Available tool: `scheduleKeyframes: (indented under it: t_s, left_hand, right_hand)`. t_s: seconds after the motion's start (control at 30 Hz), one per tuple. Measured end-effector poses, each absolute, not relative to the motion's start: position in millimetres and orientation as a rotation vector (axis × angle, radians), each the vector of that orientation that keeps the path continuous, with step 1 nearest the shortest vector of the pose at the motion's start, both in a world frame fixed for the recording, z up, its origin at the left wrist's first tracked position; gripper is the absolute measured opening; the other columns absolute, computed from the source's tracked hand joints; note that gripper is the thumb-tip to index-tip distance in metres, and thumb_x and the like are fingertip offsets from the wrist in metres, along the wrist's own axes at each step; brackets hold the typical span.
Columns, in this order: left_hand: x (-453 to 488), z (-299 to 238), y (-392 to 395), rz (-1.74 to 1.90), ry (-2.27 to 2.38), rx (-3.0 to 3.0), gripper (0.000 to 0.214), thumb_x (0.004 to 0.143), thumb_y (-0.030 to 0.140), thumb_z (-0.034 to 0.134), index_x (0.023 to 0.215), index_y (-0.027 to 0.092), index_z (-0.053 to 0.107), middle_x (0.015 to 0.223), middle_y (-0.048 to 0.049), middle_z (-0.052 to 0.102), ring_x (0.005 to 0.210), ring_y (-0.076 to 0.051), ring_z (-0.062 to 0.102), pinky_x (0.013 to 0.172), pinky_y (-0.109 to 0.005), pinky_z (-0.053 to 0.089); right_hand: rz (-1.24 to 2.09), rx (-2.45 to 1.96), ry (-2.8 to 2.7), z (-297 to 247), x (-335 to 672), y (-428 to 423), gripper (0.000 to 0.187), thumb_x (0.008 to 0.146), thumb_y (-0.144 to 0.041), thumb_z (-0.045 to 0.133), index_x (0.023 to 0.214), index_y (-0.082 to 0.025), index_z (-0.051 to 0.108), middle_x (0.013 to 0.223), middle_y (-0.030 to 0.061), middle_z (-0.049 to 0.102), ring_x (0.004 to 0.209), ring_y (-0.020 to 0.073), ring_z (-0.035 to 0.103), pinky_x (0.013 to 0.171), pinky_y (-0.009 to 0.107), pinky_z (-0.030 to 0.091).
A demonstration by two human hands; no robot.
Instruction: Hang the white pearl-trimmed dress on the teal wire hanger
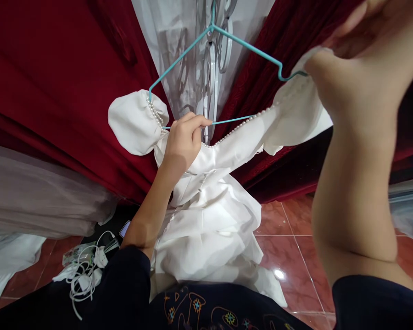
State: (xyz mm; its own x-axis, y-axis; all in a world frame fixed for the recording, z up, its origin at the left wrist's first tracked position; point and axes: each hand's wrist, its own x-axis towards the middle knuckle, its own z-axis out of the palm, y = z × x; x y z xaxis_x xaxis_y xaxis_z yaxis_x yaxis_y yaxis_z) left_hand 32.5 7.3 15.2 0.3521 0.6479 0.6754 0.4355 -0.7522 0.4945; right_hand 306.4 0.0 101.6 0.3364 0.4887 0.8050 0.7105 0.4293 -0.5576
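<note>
Right hand (361,59): up at 1 sleeve (296,114), can't tell if it's gripping
Left hand (184,142): closed round the hanger (248,45), low down
Dress (209,220): on the hanger, in front of red curtains (55,55)

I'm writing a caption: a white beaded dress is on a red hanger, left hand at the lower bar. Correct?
The colour is wrong: the head view shows a light blue hanger. The white beaded dress is on it, left hand at the lower bar.

2 bare arms (356,183) extended forward; left hand (184,142) curled closed; right hand (368,59) higher, partly out of frame.
</note>
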Motion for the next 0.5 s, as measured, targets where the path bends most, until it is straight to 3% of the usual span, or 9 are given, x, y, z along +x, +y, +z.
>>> scheduleKeyframes:
  t_s: [0.07,0.13,0.2,0.33,0.4,0.5]
  left_hand:
    - [30.6,15.4,5.8,1.347,0.975,2.384,0.038,0.095,-0.003,0.047,0.098,0.020,0.076,0.096,-0.0045,0.071,0.092,-0.021,0.070,0.083,-0.036,0.053]
    - [27.2,15.8,3.6,1.343,1.016,2.384,0.039,0.094,-0.004,0.046,0.098,0.021,0.076,0.096,-0.0042,0.071,0.094,-0.022,0.071,0.085,-0.037,0.054]
    - [24.3,16.3,1.0,1.348,1.080,2.397,0.039,0.095,-0.004,0.048,0.100,0.022,0.075,0.097,-0.0037,0.071,0.095,-0.022,0.071,0.091,-0.039,0.053]
    - [28.6,14.9,-5.1,1.364,1.144,2.419,0.036,0.102,-0.001,0.048,0.105,0.023,0.074,0.102,-0.0043,0.074,0.101,-0.024,0.071,0.102,-0.044,0.052]
    - [36.0,11.5,-7.9,1.365,1.158,2.418,0.035,0.105,0.001,0.047,0.107,0.023,0.074,0.104,-0.0044,0.075,0.104,-0.023,0.071,0.102,-0.043,0.053]
    - [46.3,6.0,-11.8,1.395,1.140,2.431,0.035,0.105,0.000,0.048,0.109,0.024,0.074,0.107,-0.0035,0.076,0.107,-0.022,0.071,0.103,-0.041,0.055]
  right_hand:
    - [-0.182,-1.200,-1.348,113.1,294.9,10.2,0.056,0.057,0.020,0.054,0.071,-0.029,0.033,0.072,-0.0084,0.042,0.059,0.0058,0.040,0.057,0.027,0.027]
    - [-0.017,-1.222,-1.390,119.3,280.1,8.8,0.053,0.063,0.016,0.062,0.073,-0.029,0.036,0.075,-0.0056,0.050,0.062,0.0092,0.052,0.058,0.027,0.037]
    - [0.083,-1.092,-1.454,115.1,264.6,-4.1,0.040,0.072,0.006,0.067,0.079,-0.027,0.047,0.081,-0.0007,0.059,0.072,0.0130,0.061,0.065,0.030,0.047]
    - [-0.052,-0.894,-1.649,70.2,243.1,-33.9,0.008,0.092,-0.021,0.065,0.098,-0.025,0.062,0.100,0.0042,0.068,0.089,0.0176,0.067,0.078,0.035,0.055]
    - [-0.057,-1.041,-1.875,37.6,240.3,-36.6,0.017,0.097,-0.033,0.064,0.113,-0.027,0.065,0.111,0.0058,0.073,0.100,0.0239,0.071,0.090,0.044,0.058]
    - [-0.202,-1.166,-1.952,-2.6,241.7,-26.6,0.033,0.100,-0.040,0.061,0.130,-0.028,0.063,0.113,0.0078,0.075,0.102,0.0295,0.070,0.100,0.055,0.053]
